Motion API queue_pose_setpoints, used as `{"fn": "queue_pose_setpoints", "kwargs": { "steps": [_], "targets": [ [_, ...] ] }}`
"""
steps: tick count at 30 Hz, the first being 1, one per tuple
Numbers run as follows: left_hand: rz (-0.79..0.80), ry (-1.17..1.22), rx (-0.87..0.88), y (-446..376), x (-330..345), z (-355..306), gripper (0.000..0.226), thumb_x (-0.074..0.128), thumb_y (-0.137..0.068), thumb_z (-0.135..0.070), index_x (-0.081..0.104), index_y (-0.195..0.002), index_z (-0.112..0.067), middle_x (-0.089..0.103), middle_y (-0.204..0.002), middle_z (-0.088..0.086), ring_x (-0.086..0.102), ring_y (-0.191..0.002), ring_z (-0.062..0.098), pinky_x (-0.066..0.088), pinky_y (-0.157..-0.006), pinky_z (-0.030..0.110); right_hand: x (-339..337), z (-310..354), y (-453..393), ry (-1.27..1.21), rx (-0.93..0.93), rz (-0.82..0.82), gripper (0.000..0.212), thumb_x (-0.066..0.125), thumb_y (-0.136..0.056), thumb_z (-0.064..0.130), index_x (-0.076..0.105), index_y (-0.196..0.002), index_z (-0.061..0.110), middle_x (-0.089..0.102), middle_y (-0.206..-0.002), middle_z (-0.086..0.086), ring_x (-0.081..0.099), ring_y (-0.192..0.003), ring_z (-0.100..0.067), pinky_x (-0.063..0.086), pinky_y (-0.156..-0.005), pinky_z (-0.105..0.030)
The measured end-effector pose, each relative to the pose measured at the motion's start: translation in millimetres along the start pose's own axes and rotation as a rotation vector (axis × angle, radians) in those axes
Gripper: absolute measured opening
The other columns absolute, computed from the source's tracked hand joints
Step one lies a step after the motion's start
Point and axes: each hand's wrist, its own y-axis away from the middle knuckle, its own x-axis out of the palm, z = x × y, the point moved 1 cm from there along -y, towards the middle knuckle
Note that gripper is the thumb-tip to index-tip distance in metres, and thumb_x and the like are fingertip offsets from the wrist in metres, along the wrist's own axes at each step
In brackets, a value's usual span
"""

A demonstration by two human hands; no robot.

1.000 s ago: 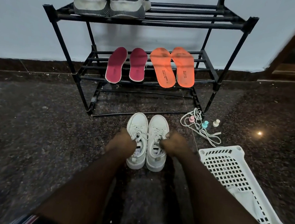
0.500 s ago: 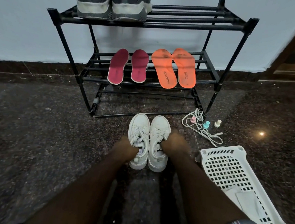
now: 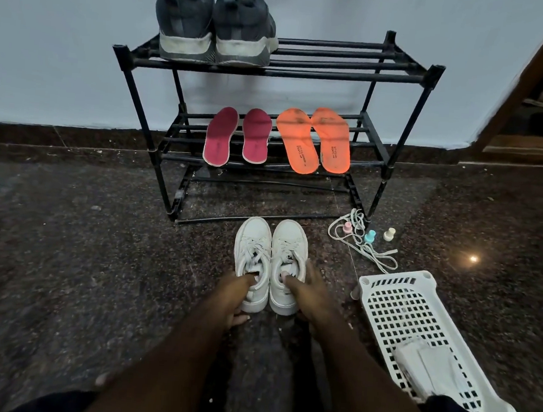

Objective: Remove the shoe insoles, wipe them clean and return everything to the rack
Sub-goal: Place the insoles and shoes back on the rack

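A pair of white sneakers stands on the dark floor in front of the black shoe rack (image 3: 400,77). My left hand (image 3: 232,295) grips the heel of the left white sneaker (image 3: 252,253), fingers hooked into its opening. My right hand (image 3: 308,295) grips the heel of the right white sneaker (image 3: 289,254) the same way. On the rack's middle shelf lie two red insoles (image 3: 220,136) and two orange insoles (image 3: 314,141). A pair of dark grey sneakers (image 3: 213,25) sits on the top shelf at the left.
A white perforated plastic basket (image 3: 396,300) lies on the floor at the right, with a folded pale cloth (image 3: 426,367) in it. Loose white laces (image 3: 358,242) and three small coloured bottles (image 3: 370,236) lie beside the rack's right leg. A doorway is at the far right.
My view has tilted up and back, so the rack's top shelf shows fully. Both hands slid back along the white sneakers toward their heels.
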Motion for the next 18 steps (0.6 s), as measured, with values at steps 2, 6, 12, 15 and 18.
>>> {"fn": "queue_pose_setpoints", "kwargs": {
  "steps": [2, 6, 12, 15, 18],
  "targets": [
    [0.010, 0.028, -0.013, 6.1, -1.3, 3.5, 0.022, 0.061, -0.091, -0.036, 0.060, -0.111, -0.026, 0.061, -0.092, 0.002, 0.055, -0.077, 0.017, 0.054, -0.089, 0.039, -2.7, 0.7, 2.2, 0.008, 0.006, -0.041, 0.063, 0.070, -0.074, 0.033, 0.051, -0.135, 0.037, 0.067, -0.122, 0.004, 0.067, -0.100, -0.014, 0.052, -0.097, -0.042],
    [0.014, 0.060, 0.032, 19.0, -6.9, 4.4, 0.020, 0.061, -0.090, -0.036, 0.063, -0.108, -0.027, 0.062, -0.090, 0.002, 0.054, -0.081, 0.019, 0.055, -0.093, 0.042, -3.6, 1.6, 12.2, -0.020, -0.019, -0.096, 0.063, 0.065, -0.075, 0.030, 0.053, -0.136, 0.032, 0.066, -0.123, 0.002, 0.066, -0.104, -0.015, 0.051, -0.098, -0.042],
    [0.019, 0.056, 0.161, 52.2, -7.2, -9.1, 0.023, 0.059, -0.088, -0.035, 0.063, -0.111, -0.034, 0.062, -0.086, 0.000, 0.055, -0.076, 0.016, 0.056, -0.090, 0.044, -10.3, 20.2, 39.3, -0.145, -0.142, -0.159, 0.057, 0.068, -0.070, 0.028, 0.060, -0.126, 0.031, 0.072, -0.105, 0.006, 0.071, -0.087, -0.009, 0.057, -0.089, -0.043],
    [0.025, 0.026, 0.220, 77.1, -6.1, -10.6, 0.025, 0.057, -0.088, -0.037, 0.063, -0.112, -0.036, 0.064, -0.087, -0.001, 0.056, -0.075, 0.017, 0.056, -0.084, 0.041, -19.2, 33.1, 62.9, -0.153, -0.167, -0.194, 0.048, 0.070, -0.075, 0.025, 0.058, -0.121, 0.030, 0.073, -0.097, 0.005, 0.071, -0.077, -0.008, 0.057, -0.086, -0.043],
    [0.035, 0.012, 0.263, 107.7, -5.2, -8.5, 0.024, 0.056, -0.088, -0.036, 0.065, -0.110, -0.034, 0.063, -0.084, 0.000, 0.055, -0.074, 0.017, 0.057, -0.082, 0.040, -30.5, 36.7, 86.1, -0.128, -0.200, -0.244, 0.062, 0.066, -0.061, 0.046, 0.059, -0.121, 0.035, 0.072, -0.099, 0.008, 0.070, -0.086, -0.010, 0.056, -0.089, -0.044]
  ]
}}
